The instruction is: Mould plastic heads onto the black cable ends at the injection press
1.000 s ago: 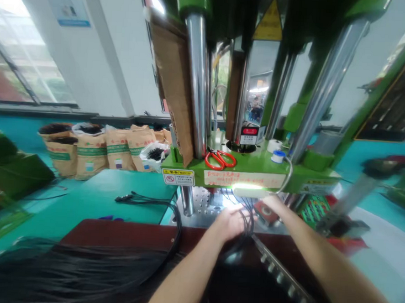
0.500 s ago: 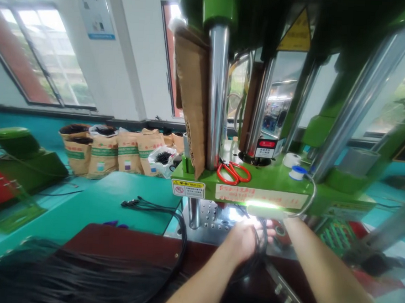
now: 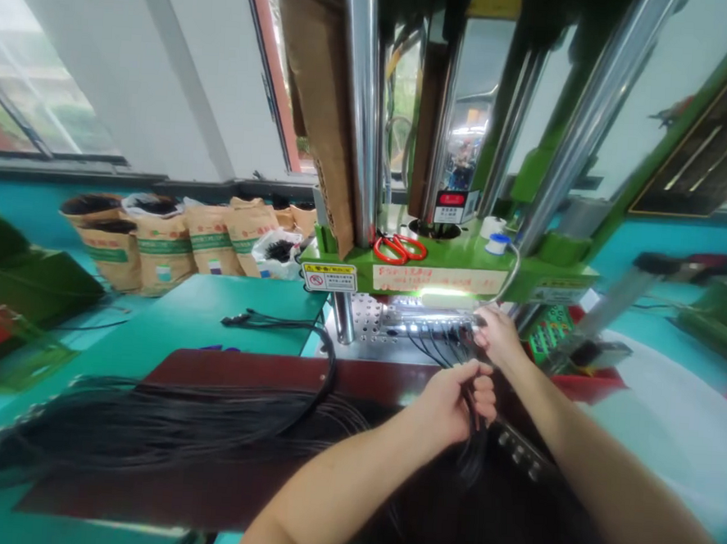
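Observation:
My left hand (image 3: 465,400) is wrapped round a bundle of black cables (image 3: 471,451), just in front of the press. From that fist several cable ends (image 3: 436,346) fan out to a shiny metal mould (image 3: 422,318) under the lit lamp (image 3: 446,298). My right hand (image 3: 498,336) is at the mould's right end, its fingers bent and pressed together. What they pinch is too small and blurred to name. Below the hands, a dark metal strip with bright studs (image 3: 518,450) lies partly behind my right forearm.
Many black cables (image 3: 175,433) lie across the brown board (image 3: 202,500) on the left. Red-handled scissors (image 3: 400,248) and a blue-white spool (image 3: 497,244) rest on the green press (image 3: 462,271). A green button panel (image 3: 550,329) stands right. Paper sacks (image 3: 168,248) line the wall.
My left hand has closed round the cables and sits lower, nearer me. My right hand, earlier hidden behind the lamp, now shows at the mould's right end. The whole view has shifted.

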`<state>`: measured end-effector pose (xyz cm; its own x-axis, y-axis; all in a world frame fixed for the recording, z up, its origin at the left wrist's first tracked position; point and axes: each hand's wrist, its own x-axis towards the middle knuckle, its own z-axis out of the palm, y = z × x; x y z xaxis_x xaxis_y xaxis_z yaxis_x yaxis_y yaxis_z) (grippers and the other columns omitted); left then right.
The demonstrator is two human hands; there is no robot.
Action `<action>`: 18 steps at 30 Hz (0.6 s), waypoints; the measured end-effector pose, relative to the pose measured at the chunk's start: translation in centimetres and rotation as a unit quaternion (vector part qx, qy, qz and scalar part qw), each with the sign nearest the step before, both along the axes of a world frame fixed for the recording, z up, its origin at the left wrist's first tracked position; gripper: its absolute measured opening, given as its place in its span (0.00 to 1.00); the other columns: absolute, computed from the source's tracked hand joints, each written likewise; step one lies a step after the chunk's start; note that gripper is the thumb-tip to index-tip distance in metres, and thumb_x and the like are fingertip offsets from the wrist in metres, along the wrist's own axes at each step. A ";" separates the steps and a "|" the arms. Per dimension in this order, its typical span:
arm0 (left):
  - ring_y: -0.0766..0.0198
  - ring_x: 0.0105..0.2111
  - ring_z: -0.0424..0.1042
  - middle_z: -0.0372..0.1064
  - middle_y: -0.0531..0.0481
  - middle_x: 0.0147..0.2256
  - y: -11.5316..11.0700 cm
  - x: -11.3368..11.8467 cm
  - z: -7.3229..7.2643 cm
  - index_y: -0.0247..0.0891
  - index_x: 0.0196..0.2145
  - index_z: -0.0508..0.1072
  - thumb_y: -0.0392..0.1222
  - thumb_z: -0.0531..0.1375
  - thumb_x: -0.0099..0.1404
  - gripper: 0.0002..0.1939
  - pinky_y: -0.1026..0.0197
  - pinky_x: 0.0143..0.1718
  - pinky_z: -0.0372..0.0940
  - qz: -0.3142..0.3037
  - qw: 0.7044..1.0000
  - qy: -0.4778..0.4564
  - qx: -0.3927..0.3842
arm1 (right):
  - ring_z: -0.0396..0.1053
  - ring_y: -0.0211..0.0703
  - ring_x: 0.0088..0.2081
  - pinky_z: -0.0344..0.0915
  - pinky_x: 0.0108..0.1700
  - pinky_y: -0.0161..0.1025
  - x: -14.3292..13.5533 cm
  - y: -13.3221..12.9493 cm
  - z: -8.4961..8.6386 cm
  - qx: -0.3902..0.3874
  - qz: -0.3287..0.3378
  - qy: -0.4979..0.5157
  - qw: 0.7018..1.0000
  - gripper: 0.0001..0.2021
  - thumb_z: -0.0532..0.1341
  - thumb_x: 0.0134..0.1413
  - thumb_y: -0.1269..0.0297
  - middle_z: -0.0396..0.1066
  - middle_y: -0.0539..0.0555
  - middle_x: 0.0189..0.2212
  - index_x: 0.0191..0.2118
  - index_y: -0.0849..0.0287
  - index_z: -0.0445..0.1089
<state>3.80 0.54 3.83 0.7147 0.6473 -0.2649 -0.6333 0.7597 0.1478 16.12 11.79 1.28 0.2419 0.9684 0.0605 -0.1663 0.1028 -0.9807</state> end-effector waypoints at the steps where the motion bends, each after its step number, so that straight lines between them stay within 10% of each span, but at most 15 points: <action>1: 0.76 0.13 0.49 0.48 0.58 0.16 -0.6 -0.1 0.2 0.31 0.27 0.64 0.37 0.50 0.64 0.10 0.74 0.14 0.46 0.001 1.000 -0.002 -0.015 | 0.50 0.27 0.09 0.42 0.08 0.26 0.0 -0.6 0.0 0.003 -0.015 0.001 1.000 0.07 0.59 0.45 0.66 0.56 0.41 0.10 0.23 0.60 0.61; 7: 0.78 0.12 0.41 0.36 0.62 0.16 -4.0 -0.8 -0.3 0.32 0.24 0.60 0.38 0.46 0.66 0.14 0.75 0.12 0.37 0.022 0.998 -0.001 -0.056 | 0.50 0.29 0.09 0.44 0.08 0.27 -1.5 -3.7 0.2 0.011 -0.073 0.004 0.997 0.04 0.57 0.40 0.69 0.54 0.42 0.08 0.20 0.59 0.62; 18: 0.77 0.13 0.43 0.43 0.60 0.15 -12.2 -3.5 -2.0 0.33 0.24 0.63 0.40 0.57 0.59 0.10 0.73 0.13 0.36 -0.157 0.986 -0.021 0.055 | 0.52 0.31 0.10 0.45 0.09 0.28 -0.1 -6.5 0.0 -0.017 -0.097 -0.011 0.995 0.04 0.56 0.41 0.66 0.57 0.44 0.09 0.22 0.58 0.60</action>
